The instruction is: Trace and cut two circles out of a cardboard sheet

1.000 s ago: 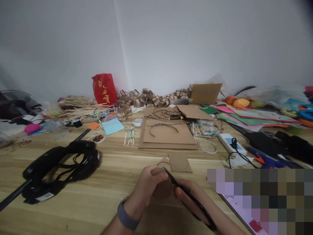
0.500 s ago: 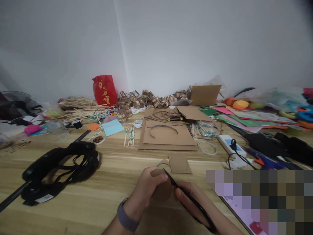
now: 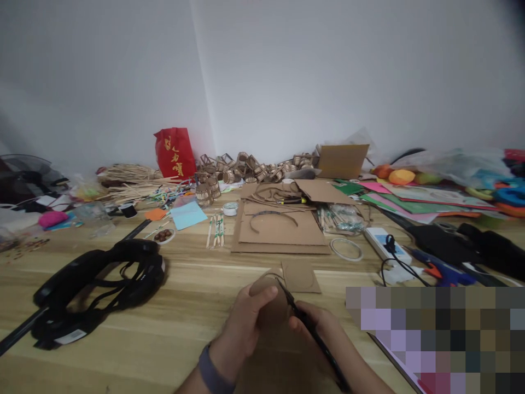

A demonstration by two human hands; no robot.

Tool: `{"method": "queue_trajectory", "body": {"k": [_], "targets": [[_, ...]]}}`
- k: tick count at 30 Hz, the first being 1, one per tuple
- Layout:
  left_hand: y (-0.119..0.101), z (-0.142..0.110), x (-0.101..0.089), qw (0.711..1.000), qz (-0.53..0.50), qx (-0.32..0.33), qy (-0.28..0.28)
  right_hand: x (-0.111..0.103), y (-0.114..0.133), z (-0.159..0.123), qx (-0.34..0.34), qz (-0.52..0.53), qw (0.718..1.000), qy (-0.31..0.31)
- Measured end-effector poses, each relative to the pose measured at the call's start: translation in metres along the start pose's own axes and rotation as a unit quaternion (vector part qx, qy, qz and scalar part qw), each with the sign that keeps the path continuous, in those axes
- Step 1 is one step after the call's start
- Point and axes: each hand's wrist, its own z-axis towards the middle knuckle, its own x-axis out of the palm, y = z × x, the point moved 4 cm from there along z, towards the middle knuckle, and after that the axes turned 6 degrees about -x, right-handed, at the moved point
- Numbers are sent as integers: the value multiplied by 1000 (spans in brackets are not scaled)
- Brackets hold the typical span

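My left hand (image 3: 249, 313) is closed on a round cardboard disc (image 3: 274, 307), thumb on top and fingers beneath. Black scissors (image 3: 305, 324) are in my right hand (image 3: 318, 323), their blades pointing up and left against the disc's right edge. How far the blades are apart is hard to see. Just beyond the disc, a square cardboard piece (image 3: 299, 276) with a circle marked on it lies on the table, beside a thin curved cardboard offcut (image 3: 268, 275).
Stacked cardboard sheets (image 3: 283, 243) lie ahead, with a tape ring (image 3: 346, 249) to their right. A black strapped device (image 3: 98, 290) occupies the left. A power strip (image 3: 388, 246) and blue glue gun (image 3: 445, 271) are at right. Small stick-built models (image 3: 246, 167) line the wall.
The disc has turned and tilted slightly in my left hand, and my left thumb has shifted a little. The scissors have swung to a steeper angle along its edge.
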Motion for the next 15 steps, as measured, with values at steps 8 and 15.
{"method": "queue_trajectory", "body": {"k": [8, 15], "targets": [[0, 0, -4, 999, 13, 18, -26, 0, 22, 1, -15, 31, 999, 31], [2, 2, -7, 997, 73, 14, -15, -7, 32, 0, -18, 60, 997, 54]]}}
